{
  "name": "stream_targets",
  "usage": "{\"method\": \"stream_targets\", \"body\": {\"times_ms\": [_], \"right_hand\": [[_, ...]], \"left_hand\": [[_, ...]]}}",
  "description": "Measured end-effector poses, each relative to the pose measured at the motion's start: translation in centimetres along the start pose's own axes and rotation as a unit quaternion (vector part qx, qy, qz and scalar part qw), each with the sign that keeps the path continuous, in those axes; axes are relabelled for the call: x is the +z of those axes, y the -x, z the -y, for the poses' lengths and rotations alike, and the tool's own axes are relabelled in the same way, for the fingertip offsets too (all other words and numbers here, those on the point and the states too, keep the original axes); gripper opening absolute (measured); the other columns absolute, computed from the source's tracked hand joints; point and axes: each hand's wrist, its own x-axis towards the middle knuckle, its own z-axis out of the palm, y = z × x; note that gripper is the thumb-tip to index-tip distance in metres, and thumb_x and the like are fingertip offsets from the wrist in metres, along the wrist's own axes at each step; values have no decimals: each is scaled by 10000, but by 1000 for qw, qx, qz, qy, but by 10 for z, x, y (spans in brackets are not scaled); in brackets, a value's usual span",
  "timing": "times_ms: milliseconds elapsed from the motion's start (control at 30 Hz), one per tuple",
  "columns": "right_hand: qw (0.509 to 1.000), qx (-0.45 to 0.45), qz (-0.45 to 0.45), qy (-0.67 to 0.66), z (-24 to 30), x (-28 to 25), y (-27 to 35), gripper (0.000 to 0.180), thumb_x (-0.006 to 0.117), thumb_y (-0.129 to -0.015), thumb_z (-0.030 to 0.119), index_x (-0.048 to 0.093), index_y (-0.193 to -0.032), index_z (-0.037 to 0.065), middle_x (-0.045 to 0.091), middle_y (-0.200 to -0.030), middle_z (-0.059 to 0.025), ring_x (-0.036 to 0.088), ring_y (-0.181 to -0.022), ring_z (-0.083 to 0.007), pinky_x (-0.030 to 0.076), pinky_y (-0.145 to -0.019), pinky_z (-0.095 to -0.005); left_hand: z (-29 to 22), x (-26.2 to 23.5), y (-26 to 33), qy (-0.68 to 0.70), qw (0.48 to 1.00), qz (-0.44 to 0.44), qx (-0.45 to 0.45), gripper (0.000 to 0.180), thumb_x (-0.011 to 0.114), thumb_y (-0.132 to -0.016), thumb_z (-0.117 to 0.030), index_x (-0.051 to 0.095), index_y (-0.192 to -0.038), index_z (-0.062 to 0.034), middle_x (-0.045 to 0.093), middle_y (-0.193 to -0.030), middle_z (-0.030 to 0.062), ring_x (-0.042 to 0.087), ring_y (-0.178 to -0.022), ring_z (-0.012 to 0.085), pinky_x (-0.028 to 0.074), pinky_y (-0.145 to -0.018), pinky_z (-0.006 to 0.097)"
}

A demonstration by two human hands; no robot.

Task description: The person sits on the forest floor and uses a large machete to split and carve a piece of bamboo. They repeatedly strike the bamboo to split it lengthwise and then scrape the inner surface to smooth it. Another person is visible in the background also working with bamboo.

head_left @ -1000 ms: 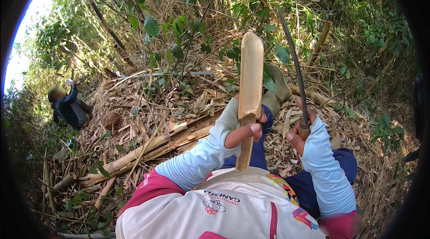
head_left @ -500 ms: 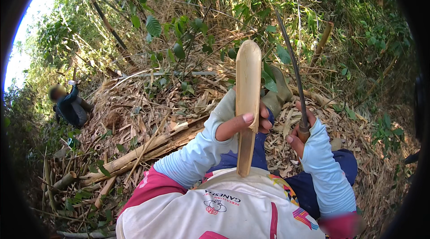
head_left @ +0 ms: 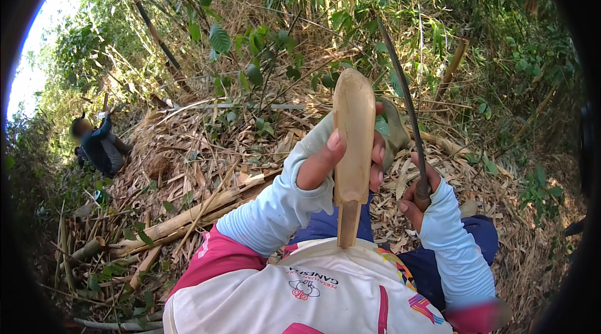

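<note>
Evidently, left hand in grip around bamboo piece, right hand around knife handle.

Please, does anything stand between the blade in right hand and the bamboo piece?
Partly, the left hand: its fingers curl at the bamboo piece's right edge, facing the blade in the right hand. Nothing else visible does; the boot shows behind.

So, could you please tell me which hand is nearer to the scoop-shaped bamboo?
Left. The left hand holds the scoop-shaped bamboo, thumb at one edge, fingers at the other; the right hand is apart, to its right, holding the knife.
</note>
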Motion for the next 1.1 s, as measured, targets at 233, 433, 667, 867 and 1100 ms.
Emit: {"method": "stream_targets", "body": {"times_ms": [233, 433, 667, 867, 1100], "right_hand": [[977, -150, -80, 127, -13, -3, -2, 728, 632, -794, -62, 372, -1438, 155, 578, -891, -72, 572, -686, -125, 483, -613, -265], [944, -203, -142, 218, 8, -20, -1, 638, 617, -787, -58, 464, -1377, 131, 594, -886, -93, 591, -724, -168, 493, -662, -290], [932, -200, -234, 194, 10, -42, -1, 557, 622, -745, -83, 554, -1271, 87, 637, -927, -108, 634, -758, -186, 496, -679, -281], [892, -204, -222, 336, 17, -62, 8, 642, 625, -659, -116, 600, -1239, 157, 635, -851, -96, 624, -690, -221, 501, -639, -313], [882, -185, -169, 399, 5, -65, 14, 726, 669, -580, -60, 574, -1259, 178, 576, -764, -80, 541, -648, -266, 448, -618, -358]], "left_hand": [[9, 1, -5, 41, 999, 9, -20, 688, 494, -905, -589, 431, -1287, -20, 571, -934, 160, 628, -777, 288, 547, -697, 410], [4, 15, -15, 13, 999, 8, -47, 658, 504, -897, -599, 474, -1215, -24, 579, -866, 169, 626, -733, 297, 542, -639, 414], [16, 20, -29, -76, 996, 46, 29, 839, 647, -785, -632, 348, -1336, -74, 577, -950, 98, 610, -739, 144, 534, -638, 266], [8, 25, -34, -240, 966, 53, 85, 863, 765, -690, -599, 444, -1285, -64, 577, -973, 66, 586, -822, 145, 473, -854, 362], [-1, 21, -38, -320, 929, 55, 176, 700, 786, -683, -581, 604, -1086, -39, 589, -1035, 47, 536, -1035, 209, 289, -1076, 387]]}}
